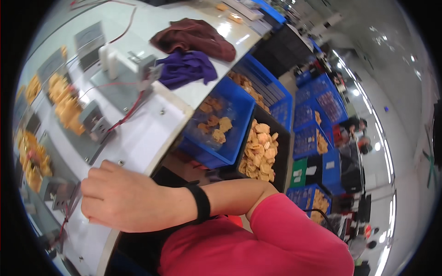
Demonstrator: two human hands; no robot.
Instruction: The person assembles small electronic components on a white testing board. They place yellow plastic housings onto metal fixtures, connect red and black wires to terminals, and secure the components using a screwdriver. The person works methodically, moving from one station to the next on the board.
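Note:
My right hand (120,198) rests at the near edge of a white workbench (138,138), with a black wristband (200,202) and a pink sleeve behind it. Its fingers are curled and point toward a small grey metal fixture (59,193) with a red wire (63,224). Whether they hold anything is hidden. My left hand is out of sight. Several more grey fixtures (94,120) and heaps of orange-yellow parts (66,108) stand in rows along the bench.
A maroon cloth (193,37) and a purple cloth (186,68) lie on the bench's far end. Beside the bench are a blue bin (239,110) and a black bin (282,152) holding tan flat pieces (260,149). More blue crates (322,110) and people stand further right.

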